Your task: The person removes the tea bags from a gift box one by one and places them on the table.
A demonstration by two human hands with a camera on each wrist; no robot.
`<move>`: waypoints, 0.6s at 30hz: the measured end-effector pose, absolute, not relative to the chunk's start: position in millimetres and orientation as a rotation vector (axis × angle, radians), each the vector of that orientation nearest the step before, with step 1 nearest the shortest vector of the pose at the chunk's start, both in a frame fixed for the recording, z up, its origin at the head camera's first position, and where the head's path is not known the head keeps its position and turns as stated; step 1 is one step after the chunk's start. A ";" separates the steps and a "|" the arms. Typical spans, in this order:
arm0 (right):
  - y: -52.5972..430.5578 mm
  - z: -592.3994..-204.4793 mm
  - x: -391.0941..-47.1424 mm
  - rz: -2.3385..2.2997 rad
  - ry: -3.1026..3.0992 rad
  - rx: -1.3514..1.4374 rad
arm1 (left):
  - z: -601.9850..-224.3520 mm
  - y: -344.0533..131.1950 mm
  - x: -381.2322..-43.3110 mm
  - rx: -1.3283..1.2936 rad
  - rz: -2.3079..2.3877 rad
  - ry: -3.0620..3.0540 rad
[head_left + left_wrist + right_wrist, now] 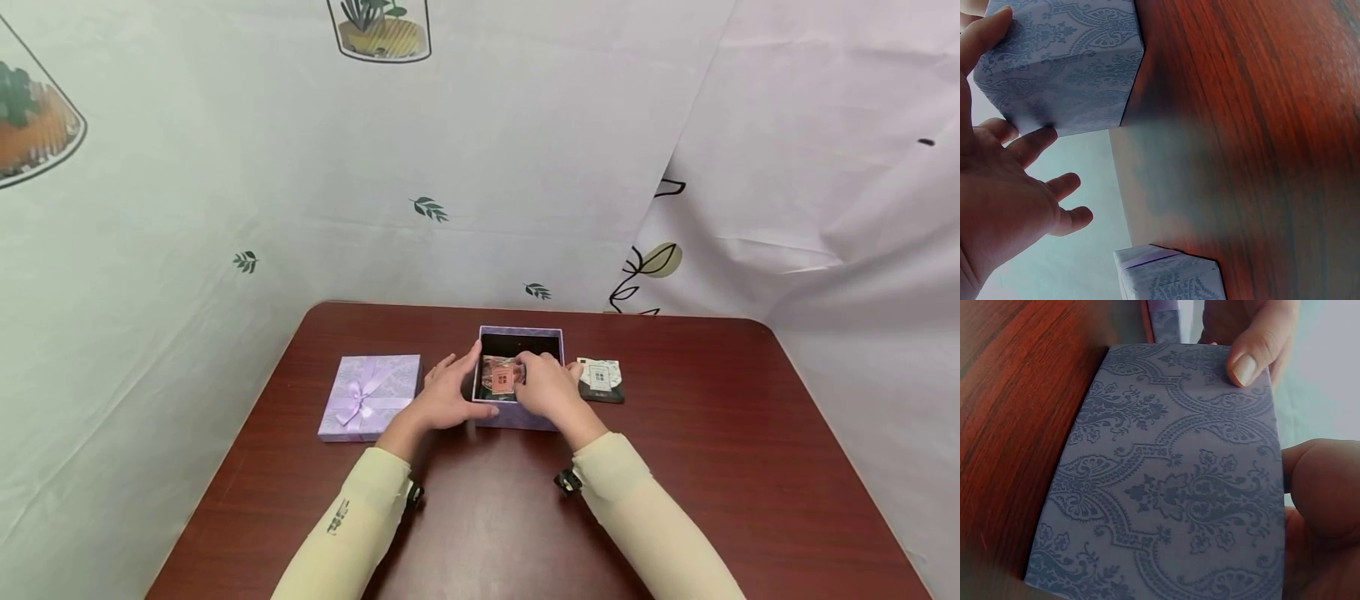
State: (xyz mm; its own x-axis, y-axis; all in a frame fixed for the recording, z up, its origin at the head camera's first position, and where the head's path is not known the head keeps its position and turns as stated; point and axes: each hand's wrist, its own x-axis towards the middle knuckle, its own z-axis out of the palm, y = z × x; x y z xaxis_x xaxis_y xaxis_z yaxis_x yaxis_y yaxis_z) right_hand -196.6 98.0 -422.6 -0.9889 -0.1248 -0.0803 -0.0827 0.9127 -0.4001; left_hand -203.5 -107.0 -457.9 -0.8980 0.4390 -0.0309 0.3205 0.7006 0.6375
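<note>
A lidless purple patterned box (517,416) with a dark inside stands toward the back of the table. My left hand (447,398) holds its left side, thumb on the front face and fingers along the side. In the left wrist view the thumb presses the patterned wall of the box (1063,75). Inside lies a small packet (501,377) with an orange label. My right hand (550,385) reaches over the right rim, and its thumb and forefinger pinch the packet's right edge; the fingertips are partly hidden. In the right wrist view the front of the box (1166,469) hides them.
A purple lid (369,397) with a ribbon bow lies left of the box. Just right of the box is a second packet (600,380), white and dark green. The brown wooden table (720,475) meets a white printed cloth (487,150) behind.
</note>
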 end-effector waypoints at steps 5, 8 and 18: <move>93.9 -422.4 -198.8 -0.589 2.921 -0.143 | -458.1 -107.7 -203.0 0.625 0.992 2.723; 91.6 -421.9 -200.6 -0.567 2.914 -0.139 | -458.3 -107.7 -203.2 0.621 0.983 2.729; 86.2 -421.7 -207.1 -0.517 2.888 -0.123 | -459.2 -107.6 -203.2 0.629 0.997 2.733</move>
State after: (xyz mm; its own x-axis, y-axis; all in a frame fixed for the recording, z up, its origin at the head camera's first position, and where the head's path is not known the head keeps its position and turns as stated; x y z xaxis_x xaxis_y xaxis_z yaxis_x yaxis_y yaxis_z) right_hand -207.1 86.2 -421.7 -0.9756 -0.1177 -0.1854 -0.0460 0.9351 -0.3514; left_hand -203.2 -107.6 -459.2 -0.8977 0.4404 -0.0107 0.3302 0.6886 0.6456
